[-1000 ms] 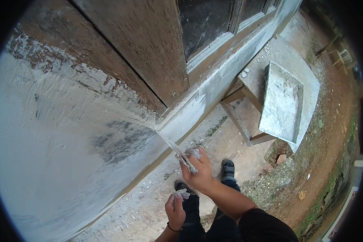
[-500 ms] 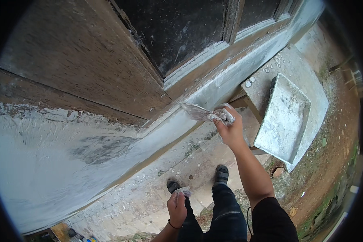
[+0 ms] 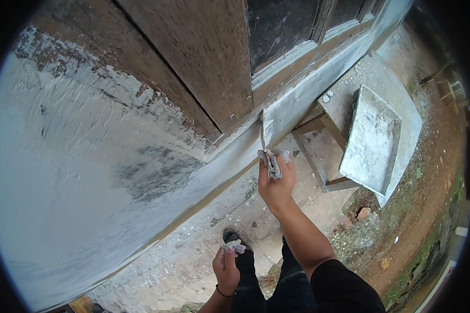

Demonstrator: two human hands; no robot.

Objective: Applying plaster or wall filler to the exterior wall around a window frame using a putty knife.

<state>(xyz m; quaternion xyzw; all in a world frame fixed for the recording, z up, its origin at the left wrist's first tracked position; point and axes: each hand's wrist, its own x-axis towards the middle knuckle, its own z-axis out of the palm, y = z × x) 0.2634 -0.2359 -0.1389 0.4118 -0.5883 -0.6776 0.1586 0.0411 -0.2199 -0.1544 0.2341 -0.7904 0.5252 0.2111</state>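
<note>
My right hand (image 3: 275, 180) grips the handle of a putty knife (image 3: 263, 136), its flat blade pressed upright against the grey-white plastered ledge (image 3: 292, 107) below a brown wooden door panel (image 3: 203, 57). My left hand (image 3: 227, 266) hangs low near my legs, pinching a small plaster-smeared scraper or lump (image 3: 236, 245); I cannot tell which. The wall (image 3: 78, 177) to the left is coated in wet whitish plaster with a darker grey patch (image 3: 151, 172).
A plaster-caked rectangular tray (image 3: 373, 141) rests on a spattered wooden stand (image 3: 329, 130) to the right. Below is a concrete strip with plaster drips, then bare earth with stones and moss (image 3: 428, 245). A dark glass pane (image 3: 277, 26) sits above the ledge.
My right hand has swung the putty knife from lying flat along the ledge to standing upright on it, moving slightly left and down. The left hand stays low.
</note>
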